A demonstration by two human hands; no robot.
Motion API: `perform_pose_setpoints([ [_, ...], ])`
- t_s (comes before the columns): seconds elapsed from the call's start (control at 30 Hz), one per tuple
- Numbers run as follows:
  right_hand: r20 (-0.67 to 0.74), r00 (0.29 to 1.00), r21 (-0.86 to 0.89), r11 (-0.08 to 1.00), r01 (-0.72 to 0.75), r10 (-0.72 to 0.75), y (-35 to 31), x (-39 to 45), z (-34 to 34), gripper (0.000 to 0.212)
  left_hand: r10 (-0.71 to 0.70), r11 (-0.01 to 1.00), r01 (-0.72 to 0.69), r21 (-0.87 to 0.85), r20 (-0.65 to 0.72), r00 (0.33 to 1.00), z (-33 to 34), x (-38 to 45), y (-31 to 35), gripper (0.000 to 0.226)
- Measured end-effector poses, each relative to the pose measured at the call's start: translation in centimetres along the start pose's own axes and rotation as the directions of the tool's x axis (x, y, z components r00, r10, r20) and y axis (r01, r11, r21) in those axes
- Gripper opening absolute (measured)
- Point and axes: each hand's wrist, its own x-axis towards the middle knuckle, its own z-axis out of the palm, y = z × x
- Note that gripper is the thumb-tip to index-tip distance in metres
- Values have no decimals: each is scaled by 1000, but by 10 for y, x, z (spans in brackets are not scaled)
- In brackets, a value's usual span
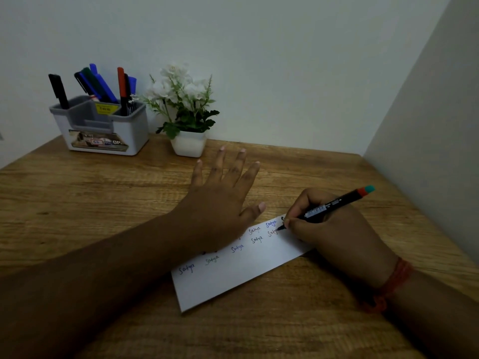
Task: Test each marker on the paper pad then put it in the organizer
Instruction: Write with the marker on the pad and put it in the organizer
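From the head view, the right hand [334,229] pinches a black marker [334,204] with its tip touching the far corner of the paper pad [241,275] on the table [90,203], while the left hand [220,200] presses flat, fingers straight, on the pad, well apart from the organizer [103,125] of markers.

Table: we see a wooden table [77,193] set into a corner of pale walls.
Far left corner: a white-and-grey organizer [103,125] stands here.
Far edge, middle: a white pot of white flowers [188,143] sits just right of the organizer.
Toward the near right: the paper pad [241,270] lies askew.
On the pad: our left hand [220,203] lies flat, our right hand [334,229] rests too.
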Motion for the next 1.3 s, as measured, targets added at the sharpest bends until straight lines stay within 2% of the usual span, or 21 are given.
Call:
perform_pose_setpoints([
  [0.07, -27, 1000, 16, 1000, -4, 5, 1, 1, 0, 7, 0, 1000, 0, 7, 0, 1000, 0, 1, 0, 80],
  [0.23, -219, 976, 192, 981, 27, 16, 6, 6, -5, 7, 11, 1000, -11, -2, 9, 1000, -2, 0, 0, 79],
  [0.37, -274, 962, 238, 968, 80, -12, 6, 7, -6, 4, 28, 1000, -28, -12, 12, 1000, -3, 0, -1, 76],
  [0.6, -238, 969, 209, 971, 113, -61, 3, 4, -8, 5, 59, 993, -59, -101, -1, 998, -11, 1, -5, 74],
  [0.8, -219, 973, 258, 957, 134, -77, 3, 4, -12, 11, -19, 967, 29, -253, 39, 999, -24, 6, -21, 80],
  [0.93, -158, 982, 277, 950, 142, -101, 3, 1, -13, 16, -18, 985, 33, -168, 86, 996, -24, 8, -36, 68],
  [1.03, -138, 984, 288, 947, 145, -109, 2, -1, -13, 18, -26, 983, 45, -175, 106, 994, -24, 9, -40, 56],
  [1.17, -108, 989, 297, 945, 133, -105, 1, -2, -12, 18, -9, 976, 11, -219, 8, 1000, -21, 11, -37, 23],
  [1.3, -81, 992, 305, 945, 118, -97, 1, -1, -11, 18, 22, 969, -42, -243, -84, 996, -21, 10, -34, 15],
])
